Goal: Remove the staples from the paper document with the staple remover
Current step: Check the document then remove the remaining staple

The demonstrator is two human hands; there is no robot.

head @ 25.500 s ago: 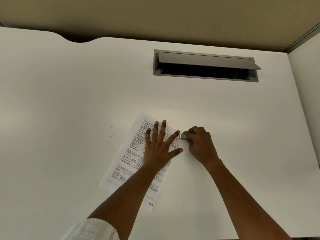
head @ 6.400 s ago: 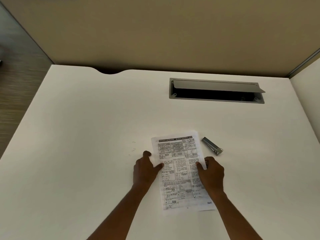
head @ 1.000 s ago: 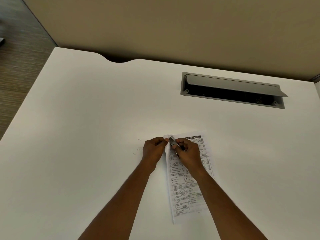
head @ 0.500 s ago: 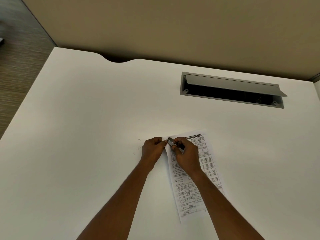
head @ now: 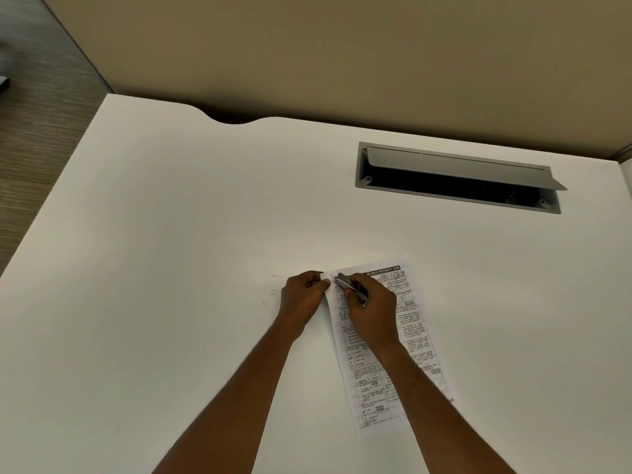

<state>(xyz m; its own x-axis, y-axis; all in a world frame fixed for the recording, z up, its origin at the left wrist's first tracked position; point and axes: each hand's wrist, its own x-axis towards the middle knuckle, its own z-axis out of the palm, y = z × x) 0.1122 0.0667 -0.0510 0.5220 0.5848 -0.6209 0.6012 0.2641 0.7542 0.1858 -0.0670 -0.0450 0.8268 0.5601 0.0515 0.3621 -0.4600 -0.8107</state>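
A printed paper document lies on the white desk, its long side running away from me. My left hand pinches the document's top left corner and lifts it a little. My right hand grips a small metal staple remover, whose tip sits at that same corner, just right of my left fingertips. Whatever staple is under the tip is too small to make out.
Three loose bent staples lie on the desk just left of my left hand. A grey cable tray with its flap raised is set into the desk at the back right. A beige partition wall stands behind the desk.
The document's lower end has swung further right. My hands stay at the top left corner, with the remover's tip slightly closer to my left fingers.
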